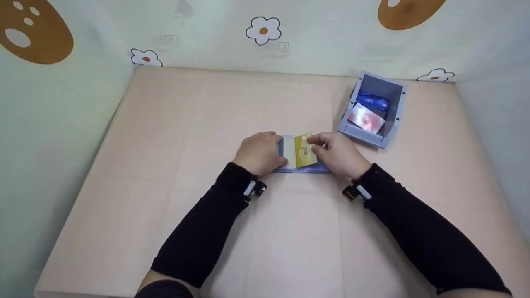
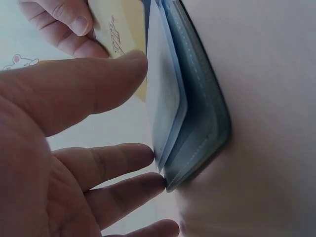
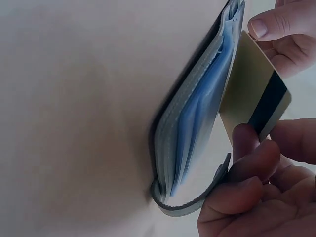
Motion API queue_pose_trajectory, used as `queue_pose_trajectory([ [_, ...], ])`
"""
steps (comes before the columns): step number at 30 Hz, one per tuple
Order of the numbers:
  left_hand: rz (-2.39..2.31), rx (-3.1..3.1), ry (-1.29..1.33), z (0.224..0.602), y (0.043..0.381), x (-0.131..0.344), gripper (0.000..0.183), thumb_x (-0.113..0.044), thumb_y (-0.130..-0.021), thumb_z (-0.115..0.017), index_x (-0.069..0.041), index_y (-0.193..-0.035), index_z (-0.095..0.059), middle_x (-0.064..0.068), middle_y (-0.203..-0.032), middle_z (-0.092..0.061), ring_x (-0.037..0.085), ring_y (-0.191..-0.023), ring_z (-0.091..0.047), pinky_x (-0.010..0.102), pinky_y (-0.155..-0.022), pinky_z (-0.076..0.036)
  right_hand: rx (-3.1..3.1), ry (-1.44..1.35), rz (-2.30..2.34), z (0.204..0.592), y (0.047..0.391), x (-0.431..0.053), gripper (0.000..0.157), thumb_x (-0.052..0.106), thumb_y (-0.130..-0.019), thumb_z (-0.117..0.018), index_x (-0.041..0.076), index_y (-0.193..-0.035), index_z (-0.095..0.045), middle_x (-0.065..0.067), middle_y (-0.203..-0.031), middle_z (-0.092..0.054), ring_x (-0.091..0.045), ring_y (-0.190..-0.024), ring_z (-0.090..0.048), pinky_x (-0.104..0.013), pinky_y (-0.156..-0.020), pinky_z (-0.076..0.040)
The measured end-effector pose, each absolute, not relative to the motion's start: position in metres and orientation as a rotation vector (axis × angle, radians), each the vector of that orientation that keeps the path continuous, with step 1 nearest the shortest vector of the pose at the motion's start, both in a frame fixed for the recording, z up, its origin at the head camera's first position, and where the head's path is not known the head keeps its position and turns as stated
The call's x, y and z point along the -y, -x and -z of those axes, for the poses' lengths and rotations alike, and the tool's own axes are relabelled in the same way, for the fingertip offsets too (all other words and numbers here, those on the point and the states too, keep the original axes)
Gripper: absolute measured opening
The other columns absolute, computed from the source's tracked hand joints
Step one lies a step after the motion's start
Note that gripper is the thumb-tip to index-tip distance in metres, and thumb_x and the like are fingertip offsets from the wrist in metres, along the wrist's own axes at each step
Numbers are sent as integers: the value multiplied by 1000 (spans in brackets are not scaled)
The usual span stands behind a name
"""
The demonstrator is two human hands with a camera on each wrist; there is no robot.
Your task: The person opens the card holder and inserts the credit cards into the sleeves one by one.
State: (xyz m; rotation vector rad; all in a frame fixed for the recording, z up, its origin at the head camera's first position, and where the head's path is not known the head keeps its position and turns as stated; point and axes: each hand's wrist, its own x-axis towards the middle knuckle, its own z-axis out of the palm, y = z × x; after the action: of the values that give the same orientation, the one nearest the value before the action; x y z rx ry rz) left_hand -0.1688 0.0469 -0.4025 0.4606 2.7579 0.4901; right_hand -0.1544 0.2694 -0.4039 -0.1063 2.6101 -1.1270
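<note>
A small card holder [image 1: 289,148] lies opened on the table, with a grey-blue stitched cover [image 2: 217,113] and clear plastic sleeves [image 3: 197,123]. My left hand [image 1: 258,153] rests on its left side, the thumb pressing a sleeve and the fairly straight fingers touching the edge. Between thumb and fingers, my right hand [image 1: 341,154] pinches a gold-yellow card [image 1: 305,152] with dark script and a dark stripe on its back [image 3: 269,98]. The card stands tilted over the opened sleeves, its lower edge against them. A closing strap [image 3: 185,210] curves out beside the right fingers.
A grey plastic bin [image 1: 364,138] stands at the back right, near the right hand. Inside it lie a shiny white-and-red card [image 1: 366,118] and a blue packet [image 1: 372,100]. Walls with printed flowers [image 1: 263,30] border the table [image 1: 198,107].
</note>
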Motion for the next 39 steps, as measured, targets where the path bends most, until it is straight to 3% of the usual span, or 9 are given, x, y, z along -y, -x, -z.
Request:
queue_pose_trajectory([
  [16,-510,-2763,-486,403,168,-46,61,-39,-94,-77,-8,-144,-63,12,-157,-56,33,-146,-52,52,-121,-40,-2716,226,914,407,152,-258,35,9,-104,-59,4,-137,-68,-17,-139,-69,-31,-133,-61,-51,-118,-45],
  [22,-510,-2762,-482,404,169,-45,63,-40,-93,-78,-9,-146,-62,11,-158,-55,32,-146,-51,52,-121,-40,-2818,263,797,405,145,-253,42,10,-102,-60,-2,-142,-62,-20,-130,-72,-32,-121,-68,-51,-109,-52],
  [27,-528,-2764,-483,403,169,-46,62,-40,-92,-78,-10,-145,-63,11,-157,-56,33,-146,-52,52,-121,-40,-2869,254,686,401,138,-247,45,12,-103,-61,-4,-145,-59,-23,-134,-70,-33,-122,-69,-51,-108,-53],
  [32,-531,-2771,-488,403,169,-45,60,-39,-92,-79,-9,-142,-65,12,-155,-57,32,-144,-54,51,-120,-42,-2856,305,565,397,131,-239,39,16,-104,-60,-3,-139,-64,-21,-121,-75,-31,-104,-72,-50,-96,-58],
  [39,-527,-2770,-488,404,169,-45,61,-40,-92,-79,-12,-144,-65,11,-157,-56,33,-145,-53,54,-120,-41,-2833,408,428,395,125,-233,43,15,-105,-58,-6,-143,-59,-21,-116,-75,-32,-102,-72,-52,-94,-59],
])
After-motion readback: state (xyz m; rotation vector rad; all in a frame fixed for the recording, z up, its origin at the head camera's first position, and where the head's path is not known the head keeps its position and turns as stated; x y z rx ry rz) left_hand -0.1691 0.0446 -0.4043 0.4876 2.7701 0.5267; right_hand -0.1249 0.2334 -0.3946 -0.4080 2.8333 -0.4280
